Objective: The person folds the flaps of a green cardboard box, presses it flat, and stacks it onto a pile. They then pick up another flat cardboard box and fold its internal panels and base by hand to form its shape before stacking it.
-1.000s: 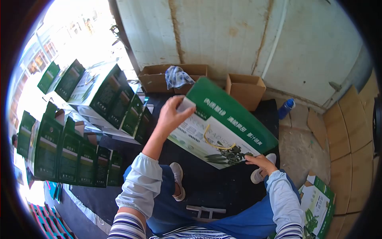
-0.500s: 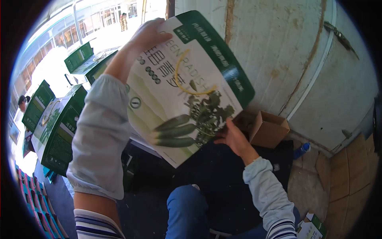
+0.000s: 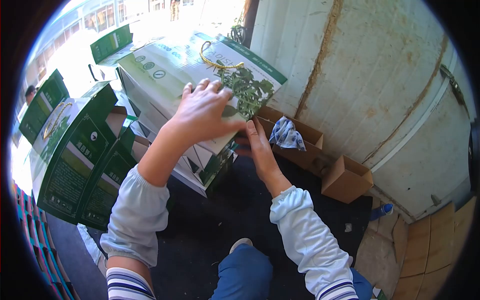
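A large white and green carton [image 3: 172, 65] with a yellow rope handle [image 3: 215, 62] and printed leafy vegetables lies face up on a stack of similar cartons. My left hand [image 3: 202, 110] is spread over its near edge, fingers apart on the printed face. At the near right corner, my right hand [image 3: 259, 147] touches the carton's side with its fingers up, partly blurred. The tips of both hands almost meet at that corner. Below it, the edges of more cartons [image 3: 192, 175] show.
Green cartons [image 3: 75, 165] with open flaps stand at the left. Right of the stack are a brown box [image 3: 305, 131] with a patterned cloth [image 3: 287, 134] and a smaller brown box [image 3: 347, 180]. A blue bottle [image 3: 381, 211] lies near the wall [image 3: 380, 65]. Another person [image 3: 30, 95] is at far left.
The carton was held up and tilted in both hands; now it rests on the stack. Both hands have moved to its near right corner, and the view has shifted.
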{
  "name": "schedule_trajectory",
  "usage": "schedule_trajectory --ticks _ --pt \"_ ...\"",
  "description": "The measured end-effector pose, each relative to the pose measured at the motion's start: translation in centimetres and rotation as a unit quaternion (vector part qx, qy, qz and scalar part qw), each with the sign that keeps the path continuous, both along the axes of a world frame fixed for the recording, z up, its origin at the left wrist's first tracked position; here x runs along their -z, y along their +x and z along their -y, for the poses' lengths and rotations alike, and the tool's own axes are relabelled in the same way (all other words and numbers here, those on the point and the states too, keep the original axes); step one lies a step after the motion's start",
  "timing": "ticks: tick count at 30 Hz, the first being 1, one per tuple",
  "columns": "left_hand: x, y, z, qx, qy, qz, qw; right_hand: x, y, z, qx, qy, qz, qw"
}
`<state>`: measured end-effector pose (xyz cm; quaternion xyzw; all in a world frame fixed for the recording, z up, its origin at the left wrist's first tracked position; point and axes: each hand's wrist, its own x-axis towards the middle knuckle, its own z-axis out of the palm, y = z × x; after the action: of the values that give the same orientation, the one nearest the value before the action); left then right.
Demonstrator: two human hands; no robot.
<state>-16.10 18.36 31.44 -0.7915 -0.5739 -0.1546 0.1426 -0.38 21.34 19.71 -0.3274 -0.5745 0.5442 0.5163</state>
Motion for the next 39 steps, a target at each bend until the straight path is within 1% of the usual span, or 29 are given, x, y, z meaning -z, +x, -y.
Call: schedule_trajectory --ticks 3,5,8,9,11,12,15,16,20,22,24,27,28,29,30,31,32,33,34,35,36,37,38,39 --pt "-2.6 -0.7 -2.2 -0.068 -0.079 0.002 0.995 0.0 -0.6 -0.1 0.007 0.019 0.009 1.000" --pt "-4.1 -0.6 -1.7 -0.083 -0.111 -0.030 0.990 -0.1 0.0 0.9 -0.043 0.023 0.020 0.999" --pt "-1.7 -0.1 -0.1 -0.080 0.025 -0.083 0.993 0.8 0.5 3.0 -0.097 0.033 0.043 0.994" --pt "-1.5 0.0 -0.4 -0.090 0.022 -0.073 0.993 1.4 0.6 4.0 -0.109 0.038 0.053 0.992" --pt "-1.4 -0.3 -0.8 -0.115 0.016 -0.047 0.992 2.9 2.3 6.0 -0.128 0.007 0.096 0.987" --pt "-2.1 -0.6 -1.3 -0.137 -0.019 -0.041 0.990 4.2 3.6 7.0 -0.143 -0.004 0.121 0.982" --pt "-1.1 -3.0 -4.5 -0.162 0.017 -0.025 0.986 7.0 10.1 11.4 -0.149 -0.078 0.192 0.967" --pt "-1.3 -3.3 -5.0 -0.194 -0.004 -0.022 0.981 7.9 12.8 12.9 -0.141 -0.106 0.208 0.962" --pt "-1.5 -4.2 -7.6 -0.278 -0.021 -0.004 0.960 12.3 24.6 20.4 -0.002 -0.183 0.260 0.948" --pt "-1.3 -4.2 -8.6 -0.295 -0.012 -0.007 0.955 11.8 29.1 25.4 0.080 -0.266 0.226 0.934" --pt "-1.1 -4.3 -9.4 -0.304 -0.015 -0.014 0.952 11.0 32.8 30.3 0.151 -0.303 0.219 0.915" --pt "-1.1 -3.8 -8.6 -0.319 0.009 -0.022 0.948 10.1 37.7 36.8 0.228 -0.282 0.259 0.895" --pt "0.1 -4.2 -8.5 -0.286 0.121 -0.060 0.949 10.1 38.7 38.4 0.261 -0.263 0.255 0.893" --pt "1.7 -3.7 -8.0 -0.244 0.232 -0.093 0.937 9.8 39.5 40.0 0.296 -0.246 0.251 0.888" --pt "2.5 -1.7 -6.3 -0.155 0.273 -0.068 0.947 9.6 40.0 41.9 0.336 -0.231 0.247 0.879" --pt "3.6 0.4 -3.8 -0.057 0.308 -0.040 0.949 9.0 39.7 42.8 0.371 -0.185 0.276 0.867" --pt "5.5 3.6 -0.5 0.029 0.280 0.000 0.959 8.1 39.0 43.0 0.407 -0.144 0.306 0.848" --pt "8.4 6.6 3.2 0.119 0.156 0.095 0.976 7.1 38.3 43.3 0.430 -0.080 0.407 0.802" --pt "10.6 9.6 7.7 0.203 -0.047 0.188 0.960 6.3 37.7 43.6 0.440 -0.020 0.504 0.743" --pt "12.7 12.0 12.4 0.318 -0.188 0.163 0.915 5.9 37.0 44.0 0.459 -0.015 0.518 0.721" --pt "13.4 14.2 15.8 0.354 -0.289 0.055 0.888 5.8 36.6 44.4 0.473 -0.003 0.534 0.701" --pt "13.6 15.7 18.6 0.376 -0.376 -0.054 0.845 6.2 36.6 44.9 0.481 0.008 0.550 0.683" --pt "15.2 16.3 20.4 0.357 -0.212 0.062 0.908 6.8 36.6 45.4 0.486 0.019 0.567 0.665" --pt "16.0 16.8 20.5 0.340 -0.212 0.037 0.916 7.2 36.6 46.1 0.488 0.029 0.583 0.649"
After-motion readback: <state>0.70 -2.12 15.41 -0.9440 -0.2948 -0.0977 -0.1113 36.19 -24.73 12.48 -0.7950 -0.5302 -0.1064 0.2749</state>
